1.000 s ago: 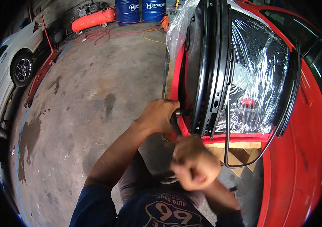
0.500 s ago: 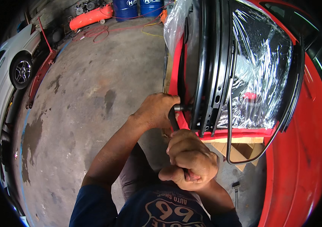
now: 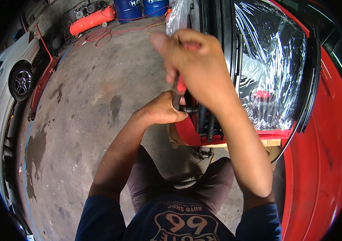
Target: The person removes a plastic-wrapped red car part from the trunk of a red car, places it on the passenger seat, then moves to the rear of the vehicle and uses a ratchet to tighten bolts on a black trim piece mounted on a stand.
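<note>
My left hand (image 3: pixel 161 111) is closed around the head end of a ratchet wrench (image 3: pixel 176 101), beside the near left edge of a car door. From the ratchet, a dark socket (image 3: pixel 189 109) reaches toward the door's black edge. My right hand (image 3: pixel 197 66), slightly blurred, grips the ratchet's handle higher up; some red of the handle shows below and within the fist. The car door (image 3: pixel 187 134) is red, with shiny clear film (image 3: pixel 277 88) over its panel. My right forearm hides part of the door's black frame.
Beneath the door is a wooden support (image 3: pixel 273 143). A red car body (image 3: pixel 319 168) fills the right side. On the left are a white car (image 3: pixel 2 100) and a red floor jack (image 3: pixel 42 90). Farther back are an orange compressor tank (image 3: pixel 94 19), blue drums (image 3: pixel 128 10) and a red hose (image 3: pixel 98 37).
My right hand has swung the ratchet handle from low near my body up and away, over the door's left edge. My left hand remains at the ratchet head. The view has shifted slightly.
</note>
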The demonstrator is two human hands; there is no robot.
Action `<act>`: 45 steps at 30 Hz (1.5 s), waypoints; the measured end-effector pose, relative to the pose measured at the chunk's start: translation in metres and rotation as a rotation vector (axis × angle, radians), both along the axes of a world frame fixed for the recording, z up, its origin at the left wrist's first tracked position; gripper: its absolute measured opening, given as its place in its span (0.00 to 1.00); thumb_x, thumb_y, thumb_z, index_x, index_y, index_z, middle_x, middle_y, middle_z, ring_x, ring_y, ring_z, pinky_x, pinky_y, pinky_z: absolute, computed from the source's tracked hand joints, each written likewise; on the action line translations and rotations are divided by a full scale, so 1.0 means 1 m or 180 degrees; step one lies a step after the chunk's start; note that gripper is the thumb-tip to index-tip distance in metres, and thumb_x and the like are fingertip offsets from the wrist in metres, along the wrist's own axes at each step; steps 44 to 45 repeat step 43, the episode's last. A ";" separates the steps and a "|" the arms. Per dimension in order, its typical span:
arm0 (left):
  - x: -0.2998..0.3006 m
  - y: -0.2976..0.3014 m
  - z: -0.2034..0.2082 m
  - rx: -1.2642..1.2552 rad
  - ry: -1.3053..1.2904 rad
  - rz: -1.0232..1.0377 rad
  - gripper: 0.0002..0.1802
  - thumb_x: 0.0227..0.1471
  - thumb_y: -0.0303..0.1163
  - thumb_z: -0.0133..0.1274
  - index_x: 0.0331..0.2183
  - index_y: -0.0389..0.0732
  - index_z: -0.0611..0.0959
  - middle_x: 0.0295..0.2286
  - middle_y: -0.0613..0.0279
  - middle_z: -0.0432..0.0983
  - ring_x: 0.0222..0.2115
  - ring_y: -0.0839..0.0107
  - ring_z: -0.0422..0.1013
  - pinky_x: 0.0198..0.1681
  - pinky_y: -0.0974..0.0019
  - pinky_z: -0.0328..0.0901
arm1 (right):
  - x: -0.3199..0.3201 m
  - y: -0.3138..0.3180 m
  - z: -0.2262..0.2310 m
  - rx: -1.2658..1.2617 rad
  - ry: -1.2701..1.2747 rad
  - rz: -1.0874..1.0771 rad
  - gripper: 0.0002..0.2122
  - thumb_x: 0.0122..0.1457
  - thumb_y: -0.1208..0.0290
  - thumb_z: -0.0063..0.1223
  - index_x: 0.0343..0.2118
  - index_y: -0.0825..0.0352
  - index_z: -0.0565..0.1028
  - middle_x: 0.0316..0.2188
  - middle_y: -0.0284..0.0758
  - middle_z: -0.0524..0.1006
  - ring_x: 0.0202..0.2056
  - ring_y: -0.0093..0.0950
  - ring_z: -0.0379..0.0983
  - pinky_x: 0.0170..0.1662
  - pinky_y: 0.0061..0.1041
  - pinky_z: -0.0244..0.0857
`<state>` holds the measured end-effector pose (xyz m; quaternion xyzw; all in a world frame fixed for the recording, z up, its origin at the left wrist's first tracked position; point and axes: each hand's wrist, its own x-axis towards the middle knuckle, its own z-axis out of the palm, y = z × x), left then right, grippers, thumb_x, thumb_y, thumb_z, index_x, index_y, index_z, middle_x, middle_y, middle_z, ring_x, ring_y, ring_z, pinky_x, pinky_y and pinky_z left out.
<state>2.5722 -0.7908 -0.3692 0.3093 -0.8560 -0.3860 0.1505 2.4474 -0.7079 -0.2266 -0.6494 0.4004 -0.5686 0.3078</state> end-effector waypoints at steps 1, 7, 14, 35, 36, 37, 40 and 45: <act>0.002 0.003 0.000 -0.0175 0.0042 0.0022 0.16 0.45 0.31 0.60 0.38 0.39 0.78 0.33 0.58 0.77 0.35 0.65 0.73 0.41 0.59 0.68 | 0.003 0.009 -0.007 -0.0233 0.0128 -0.0104 0.19 0.63 0.61 0.63 0.19 0.66 0.71 0.16 0.29 0.73 0.17 0.16 0.68 0.22 0.18 0.61; 0.001 0.016 -0.007 -0.1084 0.1253 -0.0487 0.16 0.50 0.31 0.62 0.40 0.42 0.76 0.36 0.63 0.73 0.39 0.72 0.70 0.42 0.64 0.66 | 0.013 0.039 -0.033 -0.0933 -0.0121 -0.0046 0.15 0.55 0.69 0.72 0.21 0.70 0.74 0.17 0.29 0.74 0.20 0.14 0.69 0.24 0.17 0.60; 0.012 0.027 -0.028 -0.1258 0.1257 0.0177 0.12 0.53 0.33 0.61 0.36 0.42 0.75 0.32 0.65 0.73 0.33 0.75 0.69 0.37 0.67 0.65 | -0.003 0.041 -0.022 -0.0840 -0.0135 0.0851 0.16 0.57 0.72 0.70 0.19 0.69 0.73 0.15 0.26 0.71 0.19 0.11 0.63 0.22 0.15 0.54; -0.004 0.015 -0.043 -0.0907 0.1586 0.0318 0.09 0.46 0.29 0.59 0.26 0.38 0.75 0.18 0.63 0.72 0.18 0.75 0.65 0.25 0.66 0.60 | 0.028 0.049 -0.067 -0.2031 -0.0701 0.0009 0.17 0.52 0.66 0.67 0.17 0.63 0.67 0.14 0.34 0.64 0.15 0.37 0.64 0.19 0.39 0.54; -0.004 0.016 -0.041 -0.0889 0.1520 0.0358 0.08 0.46 0.28 0.59 0.26 0.38 0.75 0.18 0.64 0.72 0.18 0.76 0.65 0.24 0.67 0.59 | 0.030 0.049 -0.067 -0.2118 -0.0785 0.0002 0.17 0.51 0.66 0.69 0.18 0.63 0.68 0.13 0.33 0.62 0.13 0.34 0.62 0.18 0.35 0.53; -0.005 0.016 -0.040 -0.0853 0.1467 0.0399 0.08 0.46 0.28 0.58 0.26 0.38 0.75 0.17 0.64 0.72 0.18 0.76 0.65 0.24 0.67 0.59 | 0.030 0.047 -0.067 -0.2214 -0.0854 -0.0002 0.17 0.51 0.67 0.71 0.18 0.63 0.68 0.13 0.31 0.61 0.12 0.32 0.60 0.17 0.32 0.52; -0.005 0.014 -0.043 -0.1013 0.1553 0.0343 0.08 0.49 0.31 0.58 0.27 0.37 0.76 0.19 0.64 0.72 0.19 0.76 0.67 0.24 0.69 0.60 | 0.024 0.049 -0.070 -0.2051 -0.0691 0.0209 0.18 0.50 0.59 0.67 0.19 0.63 0.68 0.15 0.37 0.67 0.17 0.41 0.67 0.22 0.43 0.58; 0.000 0.012 -0.050 -0.0993 0.1430 0.0344 0.22 0.57 0.49 0.58 0.36 0.36 0.82 0.27 0.59 0.78 0.26 0.68 0.76 0.29 0.69 0.65 | 0.021 0.049 -0.071 -0.2034 -0.0481 0.0334 0.18 0.50 0.58 0.68 0.20 0.63 0.68 0.16 0.36 0.68 0.19 0.41 0.69 0.24 0.43 0.60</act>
